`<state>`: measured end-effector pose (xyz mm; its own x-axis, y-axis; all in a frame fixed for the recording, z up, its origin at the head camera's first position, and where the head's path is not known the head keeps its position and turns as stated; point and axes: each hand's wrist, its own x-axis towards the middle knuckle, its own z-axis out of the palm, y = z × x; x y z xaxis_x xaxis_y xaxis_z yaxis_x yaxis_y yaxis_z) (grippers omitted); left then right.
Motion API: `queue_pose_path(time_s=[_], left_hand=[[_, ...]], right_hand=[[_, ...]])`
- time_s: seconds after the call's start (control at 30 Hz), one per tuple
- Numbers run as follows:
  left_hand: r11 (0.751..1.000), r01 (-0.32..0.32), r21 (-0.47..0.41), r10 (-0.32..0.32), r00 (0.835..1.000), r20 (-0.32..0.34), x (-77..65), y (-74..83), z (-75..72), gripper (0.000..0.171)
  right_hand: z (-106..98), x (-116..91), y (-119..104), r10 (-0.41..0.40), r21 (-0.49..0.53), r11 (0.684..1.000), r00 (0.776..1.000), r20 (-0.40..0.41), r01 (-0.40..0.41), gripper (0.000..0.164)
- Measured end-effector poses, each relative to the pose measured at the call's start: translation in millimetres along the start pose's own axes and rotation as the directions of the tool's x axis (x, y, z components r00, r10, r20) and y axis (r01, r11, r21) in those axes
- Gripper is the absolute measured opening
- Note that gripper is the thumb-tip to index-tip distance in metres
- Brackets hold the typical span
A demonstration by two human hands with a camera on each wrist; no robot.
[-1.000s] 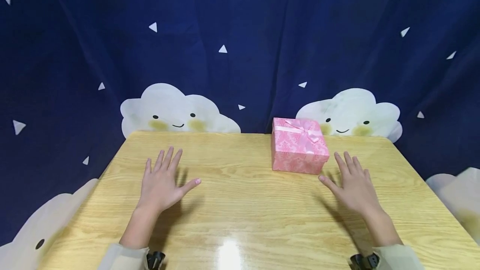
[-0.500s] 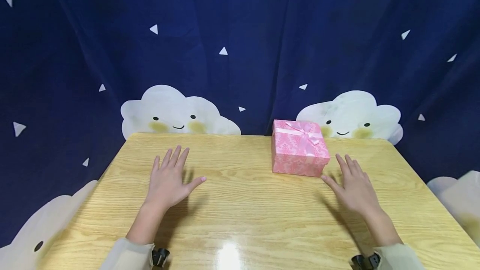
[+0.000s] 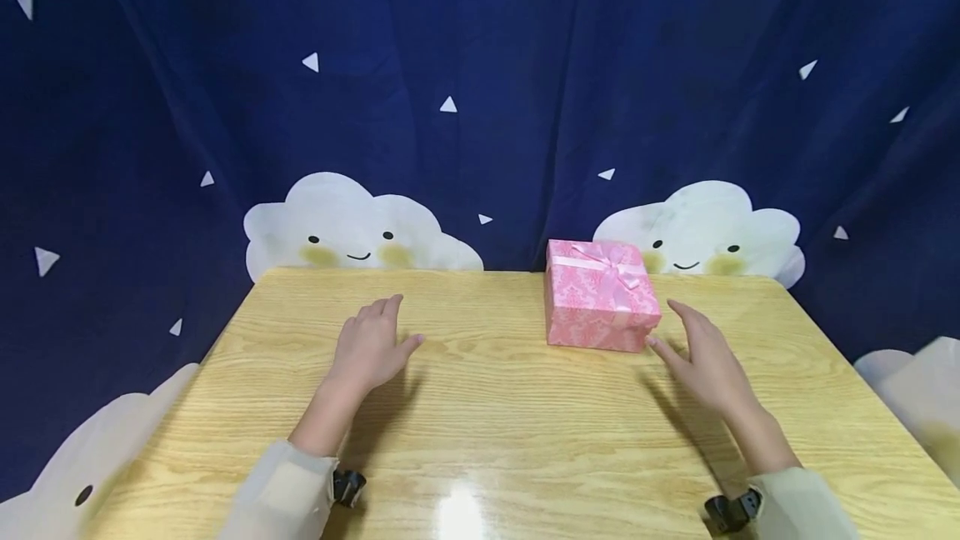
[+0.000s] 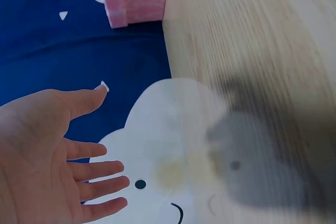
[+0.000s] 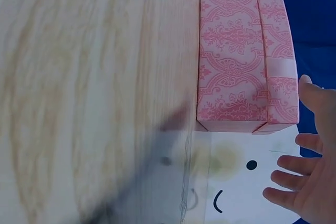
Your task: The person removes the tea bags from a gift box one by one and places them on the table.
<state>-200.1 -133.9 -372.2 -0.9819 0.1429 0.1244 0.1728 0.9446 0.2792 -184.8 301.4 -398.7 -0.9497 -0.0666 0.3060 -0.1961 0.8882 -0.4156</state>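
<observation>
A pink patterned gift box (image 3: pixel 600 294) with a lid and a pale ribbon bow stands near the table's back edge, right of centre. Just to its right hovers my right hand (image 3: pixel 708 369), thumb and fingers spread apart, holding nothing. In the right wrist view the thumb tip comes close to the lid of the gift box (image 5: pixel 233 61); whether it touches I cannot tell. My left hand (image 3: pixel 371 348) is held over the left half of the table, well apart from the box. Its palm (image 4: pixel 31 156) shows bare in the left wrist view, with fingers extended.
The wooden table (image 3: pixel 480 407) has a glossy surface with a bright glare near the front. Behind it hangs a dark blue curtain (image 3: pixel 495 65) with white triangles and smiling clouds. A small black device (image 3: pixel 348 487) sits at each wrist.
My left hand has moved to the right and turned inward, its fingers now seen more edge-on. The right hand has turned slightly inward beside the box. The box has stayed put.
</observation>
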Motion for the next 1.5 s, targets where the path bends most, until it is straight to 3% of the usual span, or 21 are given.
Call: queue_pose_path(time_s=[0.5,0.77,1.0,1.23,1.5], left_hand=[[0.997,-0.074,-0.035,0.076,0.994,0.083,24.9,40.8,11.9,0.069],[0.983,-0.097,-0.156,0.117,0.985,0.129,46.0,67.3,21.9,0.062],[0.967,-0.056,-0.247,0.093,0.986,0.141,61.3,86.5,33.7,0.055],[0.909,-0.006,-0.418,0.086,0.981,0.172,76.3,102.9,44.3,0.05],[0.79,0.043,-0.612,0.084,0.981,0.177,80.1,119.2,49.1,0.043]], right_hand=[[-2,15,-1,0.02,0.096,0.995,0.998,0.056,-0.025,0.071],[-5,29,-4,0.067,0.158,0.984,0.992,0.108,-0.084,0.073],[-3,38,-7,0.1,0.209,0.969,0.982,0.161,-0.133,0.073],[-3,47,-6,0.176,0.258,0.937,0.956,0.234,-0.236,0.074],[-3,51,-8,0.226,0.341,0.885,0.933,0.281,-0.317,0.072]])
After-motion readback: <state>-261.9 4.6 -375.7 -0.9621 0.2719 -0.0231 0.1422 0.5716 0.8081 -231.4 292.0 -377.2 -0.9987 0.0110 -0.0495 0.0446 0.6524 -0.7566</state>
